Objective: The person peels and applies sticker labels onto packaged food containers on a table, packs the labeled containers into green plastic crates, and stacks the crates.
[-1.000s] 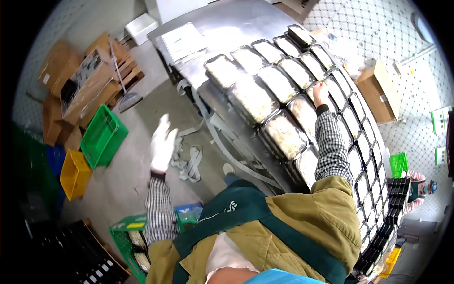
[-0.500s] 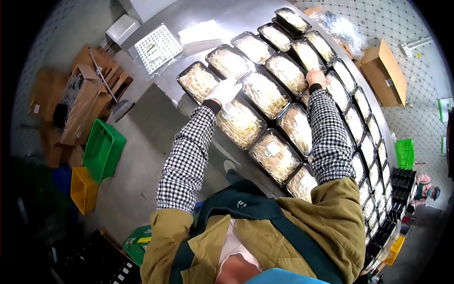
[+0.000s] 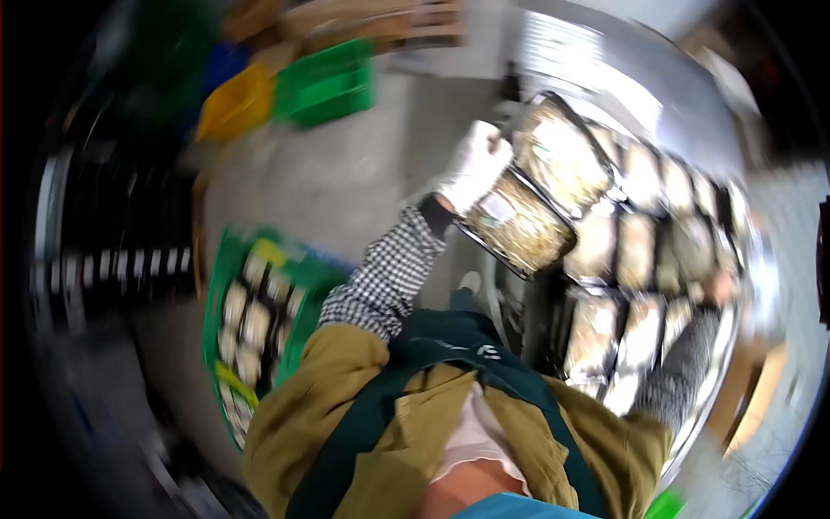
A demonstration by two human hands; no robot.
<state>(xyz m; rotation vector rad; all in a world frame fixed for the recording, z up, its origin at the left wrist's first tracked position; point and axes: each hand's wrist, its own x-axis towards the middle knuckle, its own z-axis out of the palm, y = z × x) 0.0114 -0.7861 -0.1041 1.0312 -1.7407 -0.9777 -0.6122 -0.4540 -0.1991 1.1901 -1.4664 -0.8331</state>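
My left hand (image 3: 475, 169), in a white glove, grips the edges of two black trays of pale sprouts under clear wrap. One tray (image 3: 519, 227) is lower, and the other tray (image 3: 564, 156) sits above it, their edges meeting at my fingers. Both are tilted beside the table edge. My right hand (image 3: 719, 285), bare and blurred, is at the far side of the rows of wrapped trays (image 3: 638, 251); its fingers are too smeared to read.
A green crate (image 3: 216, 320) holding several wrapped trays stands on the floor at lower left. Green (image 3: 324, 86) and yellow (image 3: 235, 102) bins are farther back. A cardboard box (image 3: 756, 389) lies beyond the table at right.
My view has turned toward the floor crate. My left hand has closed on two trays and drawn them off the table's near side. My right hand remains over the tray rows.
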